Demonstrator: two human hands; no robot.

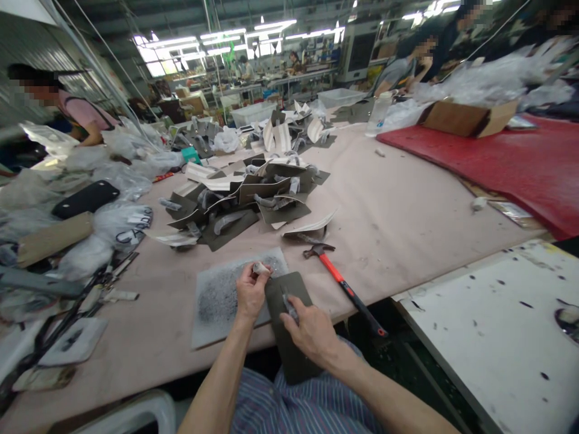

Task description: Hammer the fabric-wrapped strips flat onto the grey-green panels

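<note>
Bright overhead tube glare; wide-angle edges bend.

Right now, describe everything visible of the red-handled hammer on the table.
The hammer has a dark metal head, a red shaft and a black grip. It lies flat on the pinkish-beige table, head at the far end, grip end jutting past the table's near edge. No hand touches it; the right hand is beside it, apart.

The left hand (250,293) hides most of a pale piece (261,267); far right of the hammer (344,286), a dish (569,320) is cut off.
</note>
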